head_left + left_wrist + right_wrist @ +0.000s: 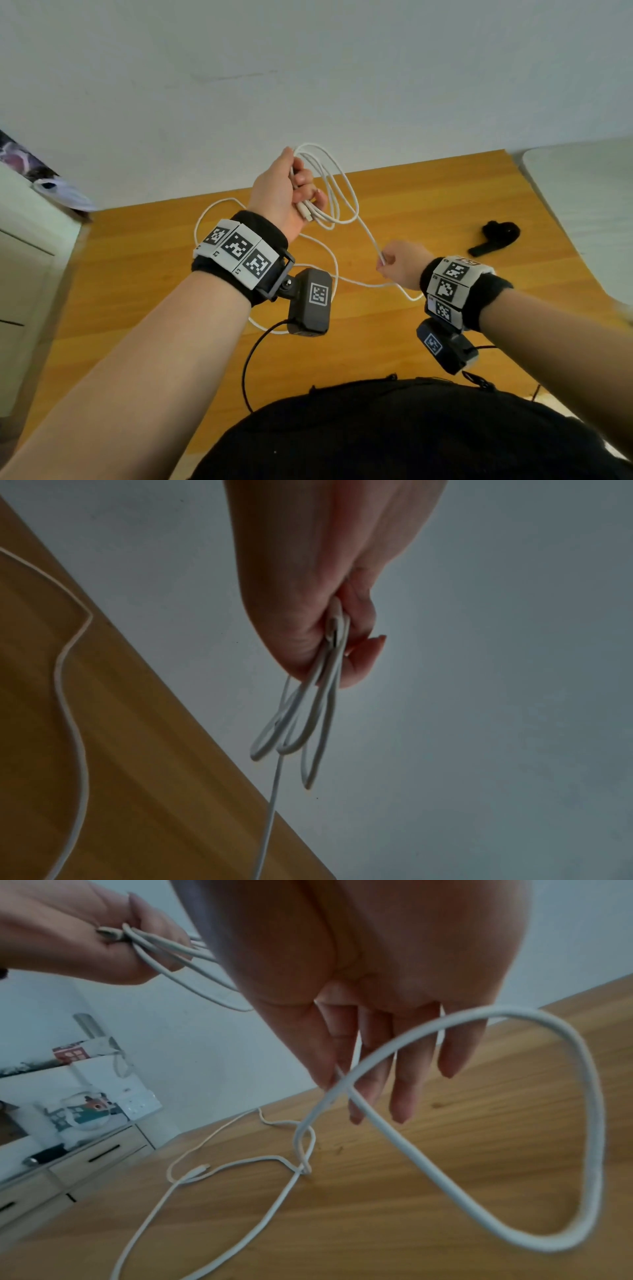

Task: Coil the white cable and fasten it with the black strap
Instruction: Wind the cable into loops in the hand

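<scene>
My left hand point(301, 192) is raised above the wooden table point(137, 274) and grips several loops of the white cable point(337, 192). In the left wrist view the loops point(298, 723) hang from the curled fingers point(359, 664), with a connector among them. From there one strand runs down to my right hand point(385, 262), which pinches it between thumb and forefinger point(337, 1077). Beyond the pinch, the cable point(582, 1123) bows out and trails loose over the table to its free connector point(202, 1168). The black strap point(496, 236) lies on the table, right of my right hand.
A white cabinet with drawers point(20, 274) stands left of the table, cluttered on top. A white surface point(582, 205) adjoins the table on the right. A pale wall point(308, 85) runs behind. A thin black camera lead point(250, 359) hangs near my body.
</scene>
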`<state>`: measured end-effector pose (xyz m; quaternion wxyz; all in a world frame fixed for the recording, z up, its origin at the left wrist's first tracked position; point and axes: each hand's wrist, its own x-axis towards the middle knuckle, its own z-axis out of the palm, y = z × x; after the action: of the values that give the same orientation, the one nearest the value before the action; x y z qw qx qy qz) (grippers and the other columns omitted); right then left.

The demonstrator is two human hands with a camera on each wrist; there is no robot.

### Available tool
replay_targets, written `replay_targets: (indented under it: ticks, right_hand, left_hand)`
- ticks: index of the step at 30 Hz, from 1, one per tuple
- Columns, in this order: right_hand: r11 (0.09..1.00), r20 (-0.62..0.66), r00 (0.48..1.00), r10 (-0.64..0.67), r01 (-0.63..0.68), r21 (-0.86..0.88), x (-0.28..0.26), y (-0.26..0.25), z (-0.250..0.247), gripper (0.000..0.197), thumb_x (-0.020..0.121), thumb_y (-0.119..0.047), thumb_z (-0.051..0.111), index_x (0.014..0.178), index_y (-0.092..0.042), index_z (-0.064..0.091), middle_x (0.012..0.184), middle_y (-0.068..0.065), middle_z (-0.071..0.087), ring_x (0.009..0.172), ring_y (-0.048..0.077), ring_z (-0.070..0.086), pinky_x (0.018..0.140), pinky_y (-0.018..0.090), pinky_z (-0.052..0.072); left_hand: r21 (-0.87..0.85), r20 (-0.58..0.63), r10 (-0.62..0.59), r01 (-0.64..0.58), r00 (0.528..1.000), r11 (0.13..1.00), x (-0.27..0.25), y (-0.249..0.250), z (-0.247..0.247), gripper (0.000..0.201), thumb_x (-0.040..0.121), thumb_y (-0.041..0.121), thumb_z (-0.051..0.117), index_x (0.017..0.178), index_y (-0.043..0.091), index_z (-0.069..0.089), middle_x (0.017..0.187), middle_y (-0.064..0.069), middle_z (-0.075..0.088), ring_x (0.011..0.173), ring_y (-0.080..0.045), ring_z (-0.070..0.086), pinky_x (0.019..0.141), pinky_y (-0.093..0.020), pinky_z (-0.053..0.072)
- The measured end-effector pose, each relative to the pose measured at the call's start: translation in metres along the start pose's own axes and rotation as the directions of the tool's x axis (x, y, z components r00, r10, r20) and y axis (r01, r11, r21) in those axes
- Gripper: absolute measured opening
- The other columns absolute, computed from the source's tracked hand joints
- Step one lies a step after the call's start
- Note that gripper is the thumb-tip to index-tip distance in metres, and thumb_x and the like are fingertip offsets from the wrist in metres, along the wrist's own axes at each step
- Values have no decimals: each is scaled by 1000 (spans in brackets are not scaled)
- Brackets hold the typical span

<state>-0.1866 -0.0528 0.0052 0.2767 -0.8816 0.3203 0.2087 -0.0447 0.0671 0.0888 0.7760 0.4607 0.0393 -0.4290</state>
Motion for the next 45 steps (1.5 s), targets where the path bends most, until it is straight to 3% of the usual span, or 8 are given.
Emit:
replay_targets:
  ticks: [7, 14, 19, 28, 35, 38, 41, 45]
  right_hand:
    - [982, -159, 981, 111, -133, -131, 5, -3, 0, 22, 90, -14, 47, 84, -32, 59, 99, -4, 65, 98, 22, 57, 100, 39, 27]
    - [967, -210, 976, -53, -2, -254, 0, -10, 5, 43, 91, -3, 38, 111, -36, 58, 99, -5, 65, 108, 20, 55, 116, 40, 11]
    - [924, -206, 965, -165, 78, -375, -7, -16, 8, 67, 86, 4, 39, 134, -43, 41, 110, 1, 54, 118, 25, 46, 111, 38, 20]
    - [877, -276, 905, -323, 177, -446, -16, -28, 3, 60, 88, 1, 42, 130, -41, 48, 101, 1, 36, 111, 24, 43, 112, 39, 14]
    - [888, -392, 832, -393, 231, -398, -22, -37, -2, 59, 81, 9, 47, 120, -33, 61, 109, 6, 44, 107, 30, 43, 111, 52, 13]
    - [877, -483, 749, -454, 282, -389, -17, -36, 3, 53, 69, 15, 60, 101, -25, 72, 95, 13, 52, 91, 36, 52, 97, 62, 30]
    - [860, -544, 669, -506, 341, -380, -14, -34, 5, 51, 61, 14, 69, 95, -23, 74, 87, 14, 56, 76, 36, 55, 74, 47, 44]
    - [840, -576, 612, -542, 407, -358, -10, -35, 3, 42, 66, 10, 70, 96, -20, 72, 84, 13, 54, 71, 31, 53, 62, 32, 37]
  left_hand:
    - [35, -6, 37, -37, 999, 999, 0, 6, -3, 30, 98, 29, 39, 71, 16, 43, 52, 5, 37, 38, -9, 27, 58, -25, 44]
    - [67, -24, 38, -36, 999, 997, 4, 8, -6, 27, 98, 25, 39, 72, 16, 42, 52, 4, 38, 36, -9, 30, 60, -27, 46]
    - [69, -2, 24, -24, 1000, 997, 3, 7, -7, 28, 98, 23, 39, 71, 16, 42, 50, 4, 40, 35, -8, 30, 62, -28, 46]
    - [268, 67, 99, -113, 993, 957, 4, 3, -8, 26, 100, 24, 35, 75, 17, 38, 62, 3, 40, 44, -9, 32, 69, -32, 45]
    - [662, 178, 226, -287, 958, 693, 4, -8, -9, 21, 100, 22, 33, 80, 17, 38, 74, 1, 44, 53, -10, 37, 76, -38, 48]
    - [778, 237, 239, -331, 942, 534, 4, -15, -10, 19, 101, 23, 31, 88, 12, 37, 76, 0, 46, 58, -12, 41, 79, -42, 53]
    - [839, 247, 215, -319, 945, 441, 6, -20, -13, 18, 102, 24, 30, 94, 9, 37, 78, -1, 48, 68, -15, 52, 77, -42, 54]
    - [886, 236, 143, -274, 961, 375, 8, -25, -19, 17, 101, 27, 31, 100, 11, 39, 86, -5, 53, 76, -18, 66, 69, -40, 58]
